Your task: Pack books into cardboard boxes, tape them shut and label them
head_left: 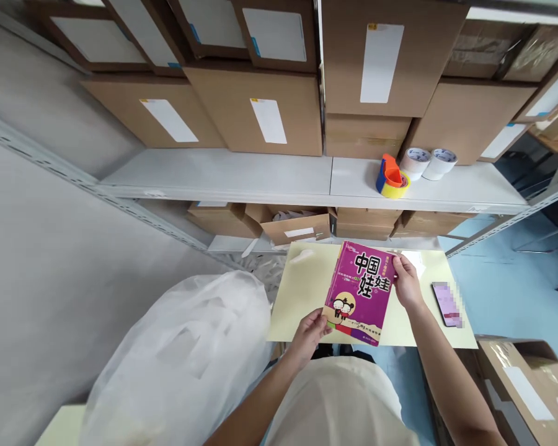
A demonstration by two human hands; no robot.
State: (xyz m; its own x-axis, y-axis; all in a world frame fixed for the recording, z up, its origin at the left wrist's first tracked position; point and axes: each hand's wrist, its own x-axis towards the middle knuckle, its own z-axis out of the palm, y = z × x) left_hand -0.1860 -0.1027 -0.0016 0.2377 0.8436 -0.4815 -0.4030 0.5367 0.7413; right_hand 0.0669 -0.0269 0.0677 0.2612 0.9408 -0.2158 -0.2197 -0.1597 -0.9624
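A purple book (360, 297) with large Chinese characters and two cartoon figures on its cover is held up over a pale yellow table (297, 297). My left hand (310, 331) grips its lower left edge, the thumb resting on the front. At the upper right edge, my right hand (405, 282) pinches the book, with the other fingers hidden behind it. The cover faces me, tilted slightly. Right of my right hand, a phone (446, 303) lies on the table with its screen lit.
Ahead stands a metal shelf (232, 176) stacked with cardboard boxes (270, 124). It also bears a tape dispenser (392, 178) and two tape rolls (430, 163). A large translucent plastic bag (190, 359) bulges at my left. An open carton (525, 378) sits at lower right.
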